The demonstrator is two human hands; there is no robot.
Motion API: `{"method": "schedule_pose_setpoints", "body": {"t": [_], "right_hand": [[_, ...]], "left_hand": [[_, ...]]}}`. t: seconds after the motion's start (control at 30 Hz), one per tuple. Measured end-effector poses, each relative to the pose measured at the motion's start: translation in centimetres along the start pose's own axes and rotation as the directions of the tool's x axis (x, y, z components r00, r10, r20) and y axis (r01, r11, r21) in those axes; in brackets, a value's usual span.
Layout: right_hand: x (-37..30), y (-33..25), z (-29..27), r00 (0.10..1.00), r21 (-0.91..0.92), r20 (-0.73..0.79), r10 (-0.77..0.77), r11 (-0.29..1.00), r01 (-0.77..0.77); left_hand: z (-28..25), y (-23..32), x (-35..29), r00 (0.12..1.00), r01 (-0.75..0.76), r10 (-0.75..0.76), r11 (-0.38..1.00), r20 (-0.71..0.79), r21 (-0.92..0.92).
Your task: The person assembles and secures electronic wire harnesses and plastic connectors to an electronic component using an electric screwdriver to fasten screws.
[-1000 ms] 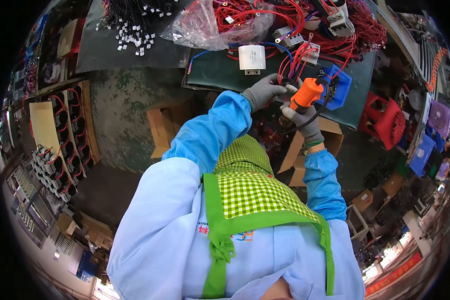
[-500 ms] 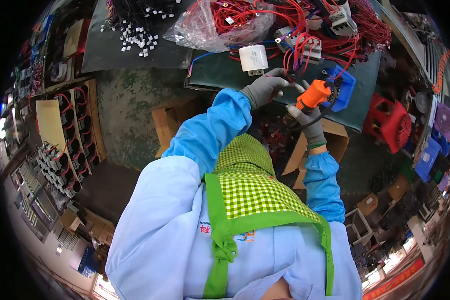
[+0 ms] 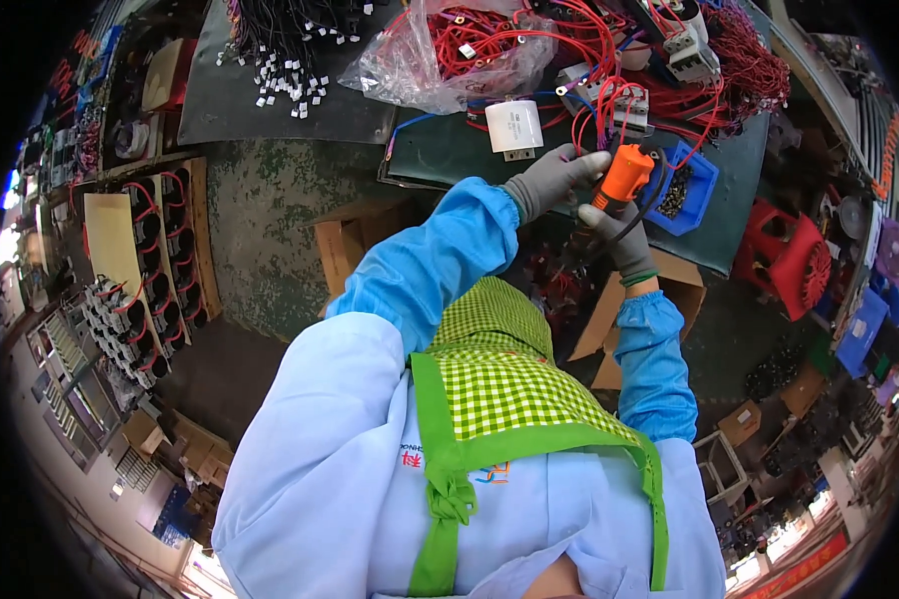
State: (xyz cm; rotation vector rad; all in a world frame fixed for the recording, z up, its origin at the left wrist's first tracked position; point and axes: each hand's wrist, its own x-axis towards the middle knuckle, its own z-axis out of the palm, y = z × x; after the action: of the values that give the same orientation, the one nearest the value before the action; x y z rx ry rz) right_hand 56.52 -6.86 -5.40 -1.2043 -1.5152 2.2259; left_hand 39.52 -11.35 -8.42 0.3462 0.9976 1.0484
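My right hand (image 3: 619,240), in a grey glove, is wrapped round an orange power screwdriver (image 3: 627,172). A dark cable loops from the tool's upper end past my wrist. Close beside the tool, my left hand (image 3: 554,183), also gloved, has its fingers drawn together at the lower ends of several red wires (image 3: 591,130); what they pinch is hidden. Just beyond the left hand lies a white block-shaped capacitor (image 3: 515,128) with metal terminals. A grey terminal block (image 3: 629,105) with red wires attached sits past the screwdriver.
A blue bin (image 3: 702,185) of small screws stands right of the tool on the dark green table (image 3: 435,155). Behind are a clear plastic bag (image 3: 400,75) of red wires and black cables with white connectors (image 3: 290,85). A red stool (image 3: 784,250) and open cardboard box (image 3: 669,285) stand below.
The screwdriver has tipped more upright, and my left fingertips have come closer to it. The blue bin's screws now show. The whole view has shifted slightly.
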Motion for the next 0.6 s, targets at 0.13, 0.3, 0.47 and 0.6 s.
{"method": "schedule_pose_setpoints", "body": {"t": [0.13,0.3,0.47,0.6], "right_hand": [[-0.2,0.2,-0.1,0.998,0.041,-0.062,-0.017,0.999,0.02],[-0.5,0.2,-0.2,0.996,-0.034,-0.084,-0.035,0.999,0.033],[-0.4,2.1,-0.9,0.987,-0.028,-0.151,-0.047,0.999,0.043],[-0.8,1.8,-1.2,0.987,-0.036,-0.115,0.111,0.993,-0.115]], "left_hand": [[0.4,-0.2,1.0,0.987,0.096,-0.083,0.991,-0.139,0.088],[1.8,-0.1,1.7,0.977,-0.006,-0.018,0.993,-0.21,-0.116],[0.2,-2.3,6.0,0.946,0.097,-0.093,0.995,-0.309,-0.002],[-0.7,-0.7,4.8,0.989,-0.116,0.092,0.965,0.113,0.234]]}}
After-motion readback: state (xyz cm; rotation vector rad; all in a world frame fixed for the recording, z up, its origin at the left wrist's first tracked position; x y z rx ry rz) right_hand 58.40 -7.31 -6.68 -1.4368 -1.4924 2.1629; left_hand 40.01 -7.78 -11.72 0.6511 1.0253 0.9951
